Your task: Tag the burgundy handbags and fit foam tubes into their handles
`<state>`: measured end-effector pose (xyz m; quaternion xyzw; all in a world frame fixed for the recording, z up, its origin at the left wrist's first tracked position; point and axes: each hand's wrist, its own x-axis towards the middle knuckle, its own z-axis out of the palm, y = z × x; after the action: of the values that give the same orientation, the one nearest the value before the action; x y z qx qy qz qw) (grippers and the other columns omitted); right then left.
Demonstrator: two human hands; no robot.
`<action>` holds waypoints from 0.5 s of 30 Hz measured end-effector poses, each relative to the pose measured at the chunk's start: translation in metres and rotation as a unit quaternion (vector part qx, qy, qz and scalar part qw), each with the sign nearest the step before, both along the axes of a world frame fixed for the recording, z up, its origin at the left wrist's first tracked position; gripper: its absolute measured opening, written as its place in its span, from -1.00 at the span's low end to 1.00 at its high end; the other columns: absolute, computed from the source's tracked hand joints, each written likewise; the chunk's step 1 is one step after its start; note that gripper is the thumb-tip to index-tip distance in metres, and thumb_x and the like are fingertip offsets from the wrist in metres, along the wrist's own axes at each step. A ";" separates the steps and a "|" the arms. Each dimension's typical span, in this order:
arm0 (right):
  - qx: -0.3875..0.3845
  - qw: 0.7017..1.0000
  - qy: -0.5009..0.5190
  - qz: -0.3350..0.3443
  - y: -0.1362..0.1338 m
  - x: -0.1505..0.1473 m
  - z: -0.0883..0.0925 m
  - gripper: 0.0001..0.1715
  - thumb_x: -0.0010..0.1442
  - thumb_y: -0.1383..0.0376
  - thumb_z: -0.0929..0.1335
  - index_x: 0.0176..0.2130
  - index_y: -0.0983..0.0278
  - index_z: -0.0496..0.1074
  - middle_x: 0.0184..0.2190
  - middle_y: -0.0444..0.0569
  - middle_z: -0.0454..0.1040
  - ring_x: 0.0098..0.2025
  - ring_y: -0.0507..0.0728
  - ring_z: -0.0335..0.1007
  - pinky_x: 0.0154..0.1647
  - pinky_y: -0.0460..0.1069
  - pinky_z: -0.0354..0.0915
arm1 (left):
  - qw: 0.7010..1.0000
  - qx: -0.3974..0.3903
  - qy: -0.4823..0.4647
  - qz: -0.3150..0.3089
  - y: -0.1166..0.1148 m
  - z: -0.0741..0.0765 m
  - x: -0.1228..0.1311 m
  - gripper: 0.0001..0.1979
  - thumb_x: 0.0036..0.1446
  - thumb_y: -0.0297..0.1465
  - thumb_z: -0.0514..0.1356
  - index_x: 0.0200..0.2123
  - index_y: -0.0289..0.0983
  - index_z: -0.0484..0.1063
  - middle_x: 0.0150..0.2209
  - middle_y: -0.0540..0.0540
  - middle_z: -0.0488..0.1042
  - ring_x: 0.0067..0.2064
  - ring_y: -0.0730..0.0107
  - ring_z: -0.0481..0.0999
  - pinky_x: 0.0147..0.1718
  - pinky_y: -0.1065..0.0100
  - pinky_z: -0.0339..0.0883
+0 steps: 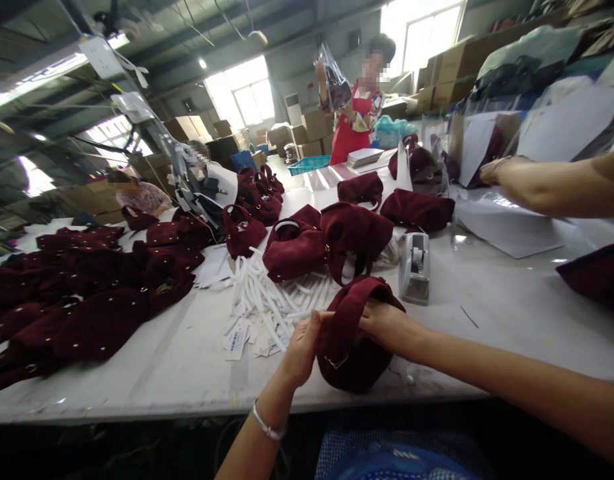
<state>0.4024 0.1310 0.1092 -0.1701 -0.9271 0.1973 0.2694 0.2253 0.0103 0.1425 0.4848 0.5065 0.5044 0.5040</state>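
Note:
A dark red fabric handbag (pixel 354 367) stands at the table's front edge, directly before me. Its wide handle (pixel 351 310) arches over the opening. My left hand (pixel 301 348) grips the bag's left side, thumb up, its fingertips hidden behind the handle. From the right, my right hand (pixel 384 327) reaches into the opening under the handle; the bag hides its fingers. Just beyond lie more dark red handbags (pixel 294 250) and a pile of white tubular strips (pixel 267 293). Paper tags (pixel 237 341) with barcodes lie left of my left hand.
A tape dispenser (pixel 415 270) stands right of the bag. Many dark red bags (pixel 101 320) cover the table's left side. A co-worker's arm (pixel 557 183) reaches in at right, near clear plastic and white sheets (pixel 509 223). A person in a red apron (pixel 354 123) holds a bagged item behind.

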 end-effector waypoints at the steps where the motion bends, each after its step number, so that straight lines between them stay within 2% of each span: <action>1: 0.027 1.000 -0.005 0.006 -0.003 0.004 -0.001 -0.74 0.24 0.45 0.36 -0.09 0.24 0.54 -0.06 0.08 0.55 0.02 0.28 0.45 0.14 0.19 0.32 | 1.000 -0.009 0.002 0.008 0.005 0.001 -0.004 -0.46 0.30 -0.01 0.05 -0.05 -0.35 0.54 -0.22 -0.18 0.60 -0.19 0.22 0.54 -0.23 0.32 0.38; 4: 0.146 0.989 -0.007 -0.026 -0.006 0.014 -0.005 -0.75 0.28 0.39 0.37 -0.02 0.25 0.51 0.03 0.17 0.48 0.12 0.36 0.35 0.14 0.33 0.30 | 0.997 -0.007 0.075 0.000 0.020 0.005 -0.008 -0.65 0.23 -0.15 0.22 -0.14 -0.33 0.57 -0.24 -0.12 0.60 -0.18 0.27 0.53 -0.17 0.35 0.36; 6: 0.226 0.974 0.013 -0.032 -0.006 0.020 -0.010 -0.76 0.32 0.38 0.35 -0.02 0.27 0.50 0.02 0.16 0.48 0.11 0.33 0.35 0.12 0.29 0.34 | 0.994 -0.005 0.112 -0.018 0.029 0.008 -0.009 -0.73 0.20 -0.23 0.25 -0.15 -0.30 0.57 -0.25 -0.10 0.60 -0.19 0.29 0.53 -0.16 0.35 0.37; 8: 0.268 0.962 0.056 -0.015 -0.006 0.024 -0.016 -0.75 0.36 0.41 0.30 -0.01 0.27 0.50 0.02 0.10 0.50 0.12 0.26 0.36 0.18 0.26 0.32 | 0.989 -0.009 0.146 -0.029 0.035 0.008 -0.009 -0.77 0.17 -0.33 0.26 -0.13 -0.27 0.56 -0.24 -0.08 0.59 -0.22 0.31 0.54 -0.20 0.36 0.39; 11: 0.289 0.950 0.118 -0.020 -0.009 0.029 -0.025 -0.68 0.40 0.45 0.24 0.05 0.27 0.47 0.03 0.04 0.52 0.19 0.20 0.33 0.26 0.26 0.25 | 0.970 0.009 0.241 -0.015 0.045 0.005 -0.011 -0.76 0.09 -0.44 0.27 -0.13 -0.26 0.55 -0.21 -0.09 0.56 -0.25 0.32 0.53 -0.25 0.36 0.42; 15: 0.252 0.962 0.106 -0.027 -0.013 0.032 -0.037 -0.63 0.42 0.44 0.22 0.15 0.32 0.41 0.06 0.02 0.53 0.22 0.16 0.33 0.34 0.26 0.18 | 0.918 0.059 0.392 -0.015 0.060 -0.002 -0.013 -0.72 0.09 -0.46 0.25 -0.09 -0.23 0.55 -0.14 -0.13 0.52 -0.13 0.23 0.53 -0.11 0.25 0.44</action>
<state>0.4342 0.1177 0.0717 -0.0996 -0.9079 -0.0327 0.4058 0.2118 0.0705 0.1405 0.6802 0.6253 0.2955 0.2428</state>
